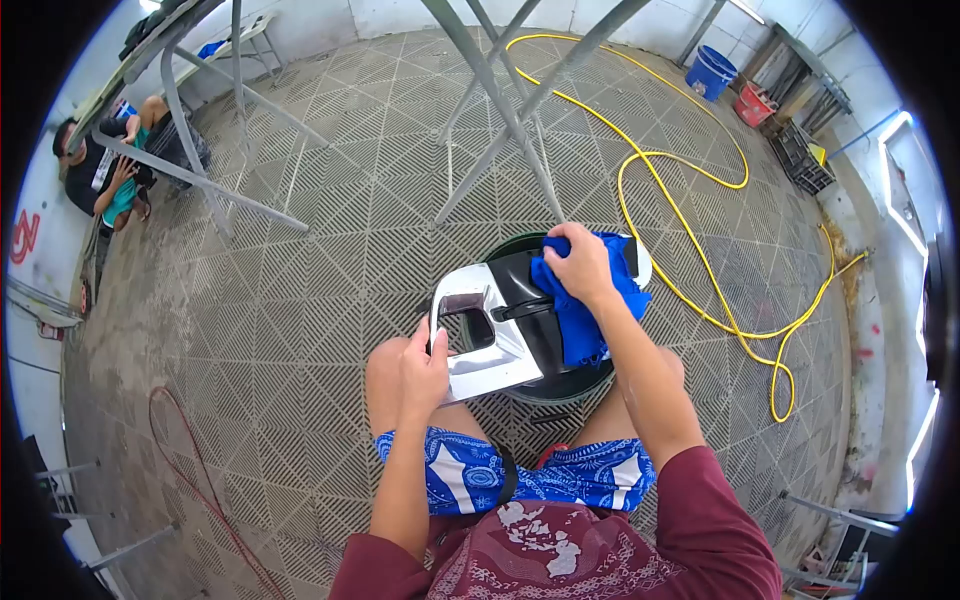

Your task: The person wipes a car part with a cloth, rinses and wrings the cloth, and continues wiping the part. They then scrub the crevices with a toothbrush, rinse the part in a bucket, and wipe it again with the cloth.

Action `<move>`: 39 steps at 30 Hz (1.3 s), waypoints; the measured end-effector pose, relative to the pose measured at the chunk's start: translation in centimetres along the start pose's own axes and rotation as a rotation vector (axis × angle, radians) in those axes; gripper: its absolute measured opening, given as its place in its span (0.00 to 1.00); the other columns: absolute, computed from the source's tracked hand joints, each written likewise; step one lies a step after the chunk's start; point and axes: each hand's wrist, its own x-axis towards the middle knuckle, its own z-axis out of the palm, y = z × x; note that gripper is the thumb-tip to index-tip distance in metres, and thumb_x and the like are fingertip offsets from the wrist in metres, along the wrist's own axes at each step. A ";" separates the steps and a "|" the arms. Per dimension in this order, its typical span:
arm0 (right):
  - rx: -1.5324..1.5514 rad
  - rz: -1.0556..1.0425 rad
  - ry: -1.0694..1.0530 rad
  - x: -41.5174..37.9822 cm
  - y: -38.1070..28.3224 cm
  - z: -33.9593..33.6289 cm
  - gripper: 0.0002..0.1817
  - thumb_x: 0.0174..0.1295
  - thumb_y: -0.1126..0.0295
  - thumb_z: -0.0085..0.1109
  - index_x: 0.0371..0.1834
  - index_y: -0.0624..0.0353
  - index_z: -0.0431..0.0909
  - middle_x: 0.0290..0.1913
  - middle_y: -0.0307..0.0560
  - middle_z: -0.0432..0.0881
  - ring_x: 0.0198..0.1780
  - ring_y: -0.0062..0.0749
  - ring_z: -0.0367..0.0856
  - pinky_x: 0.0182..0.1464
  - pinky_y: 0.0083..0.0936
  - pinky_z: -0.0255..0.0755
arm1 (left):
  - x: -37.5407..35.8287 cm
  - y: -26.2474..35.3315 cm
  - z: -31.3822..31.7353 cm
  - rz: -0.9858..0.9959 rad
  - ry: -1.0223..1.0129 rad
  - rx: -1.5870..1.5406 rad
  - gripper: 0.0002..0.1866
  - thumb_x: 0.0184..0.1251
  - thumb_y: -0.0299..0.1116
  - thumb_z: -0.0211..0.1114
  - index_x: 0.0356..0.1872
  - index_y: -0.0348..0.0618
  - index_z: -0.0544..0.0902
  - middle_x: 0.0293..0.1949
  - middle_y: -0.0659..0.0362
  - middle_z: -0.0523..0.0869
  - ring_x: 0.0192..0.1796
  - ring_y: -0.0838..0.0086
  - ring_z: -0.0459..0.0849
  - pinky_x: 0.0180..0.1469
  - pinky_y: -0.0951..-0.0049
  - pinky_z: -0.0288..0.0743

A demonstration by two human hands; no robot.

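Observation:
A glossy black and chrome panel (492, 368) with a square opening lies tilted across a dark green round bucket (560, 389) between my knees. My left hand (424, 366) grips the panel's chrome edge at its left end, fingers curled around it. On the right part of the panel my right hand (580, 264) presses a bunched blue cloth (590, 325), its fingers closed on the fabric. The cloth covers much of the panel's right end, so that surface is hidden. Most of the bucket lies out of sight beneath the panel.
A yellow hose (690, 235) loops over the patterned floor to the right, and a thin red hose (205, 480) lies at left. Metal stand legs (510, 115) rise just ahead. A blue bucket (711, 72) and red bucket (756, 103) stand far right. Another person (100, 175) sits far left.

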 end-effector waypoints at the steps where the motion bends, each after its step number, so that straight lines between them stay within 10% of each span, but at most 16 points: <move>1: 0.038 -0.041 -0.005 -0.3 -0.9 0.4 0.14 0.56 0.65 0.71 0.44 0.57 0.85 0.45 0.52 0.88 0.49 0.52 0.87 0.53 0.42 0.81 | -0.1 -0.1 0.0 -0.001 0.003 -0.005 0.24 0.81 0.35 0.60 0.70 0.32 0.76 0.32 0.55 0.90 0.31 0.73 0.88 0.35 0.72 0.80; 10: -0.162 0.200 0.212 -0.7 5.9 -3.5 0.14 0.59 0.68 0.70 0.46 0.59 0.82 0.45 0.54 0.86 0.49 0.52 0.86 0.54 0.43 0.79 | 0.0 -1.4 0.9 -0.017 0.022 -0.081 0.29 0.80 0.43 0.60 0.71 0.31 0.74 0.33 0.50 0.91 0.35 0.71 0.90 0.38 0.69 0.81; 19: -0.095 -0.049 0.079 -1.0 -7.1 5.4 0.14 0.63 0.60 0.68 0.45 0.53 0.77 0.46 0.50 0.81 0.49 0.50 0.83 0.51 0.45 0.81 | -0.3 -0.1 0.2 0.035 -0.021 -0.063 0.23 0.82 0.34 0.59 0.70 0.32 0.76 0.34 0.56 0.90 0.34 0.76 0.88 0.37 0.73 0.80; 25: -0.234 0.301 0.374 -0.4 9.1 -2.4 0.15 0.64 0.58 0.68 0.45 0.55 0.79 0.48 0.54 0.83 0.51 0.57 0.84 0.53 0.49 0.79 | -0.3 -1.0 1.1 0.041 -0.009 -0.125 0.21 0.83 0.35 0.58 0.68 0.32 0.77 0.36 0.59 0.87 0.33 0.79 0.87 0.36 0.76 0.78; 31: -0.491 0.400 0.187 -5.7 20.2 -10.3 0.14 0.66 0.60 0.67 0.47 0.54 0.76 0.48 0.54 0.83 0.50 0.60 0.85 0.51 0.49 0.80 | 0.3 -1.1 0.2 0.013 -0.055 -0.010 0.21 0.83 0.35 0.58 0.68 0.32 0.78 0.37 0.60 0.86 0.34 0.78 0.87 0.36 0.76 0.78; 35: -0.279 0.525 0.350 -7.7 18.3 -19.0 0.14 0.64 0.62 0.72 0.44 0.59 0.82 0.38 0.52 0.88 0.44 0.46 0.88 0.48 0.41 0.81 | -1.2 6.5 0.1 -0.089 -0.075 0.217 0.21 0.83 0.36 0.57 0.67 0.32 0.78 0.35 0.58 0.87 0.34 0.77 0.87 0.36 0.76 0.77; 39: 0.886 0.747 0.414 -7.8 5.9 -25.3 0.15 0.68 0.62 0.72 0.50 0.59 0.82 0.41 0.43 0.86 0.41 0.24 0.85 0.45 0.24 0.82 | -1.4 6.7 0.3 -0.186 -0.062 0.419 0.23 0.81 0.43 0.59 0.69 0.44 0.80 0.33 0.59 0.91 0.35 0.78 0.86 0.41 0.72 0.77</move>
